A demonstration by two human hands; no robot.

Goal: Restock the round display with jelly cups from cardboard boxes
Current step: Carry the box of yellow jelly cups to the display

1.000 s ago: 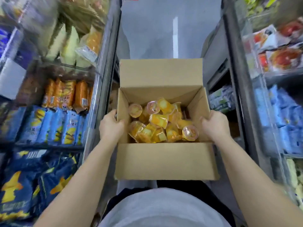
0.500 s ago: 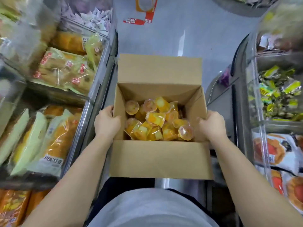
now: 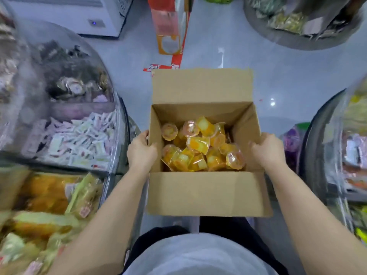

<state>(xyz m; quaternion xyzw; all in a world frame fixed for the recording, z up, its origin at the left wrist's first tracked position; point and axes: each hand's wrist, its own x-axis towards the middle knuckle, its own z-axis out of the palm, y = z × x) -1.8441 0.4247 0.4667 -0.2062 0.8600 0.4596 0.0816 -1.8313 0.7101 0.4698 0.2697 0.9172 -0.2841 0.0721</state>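
I carry an open cardboard box (image 3: 206, 193) in front of my waist, its flaps folded out. Several orange and yellow jelly cups (image 3: 200, 145) lie loose in its bottom. My left hand (image 3: 141, 151) grips the box's left wall, thumb over the rim. My right hand (image 3: 267, 150) grips the right wall the same way. A round display (image 3: 301, 36) with a clear curved wall stands at the far right across the aisle.
A curved clear display of small wrapped sweets (image 3: 79, 135) stands close on my left, with bagged snacks (image 3: 49, 205) below it. Another curved display (image 3: 337, 147) is close on my right. A red and orange carton (image 3: 170, 26) stands on the grey floor ahead, a white cabinet (image 3: 79, 14) far left.
I have walked forward with the box out of the narrow gap between shelves. The curved displays now flank me and the carton on the floor is nearer. Both hands keep their hold.
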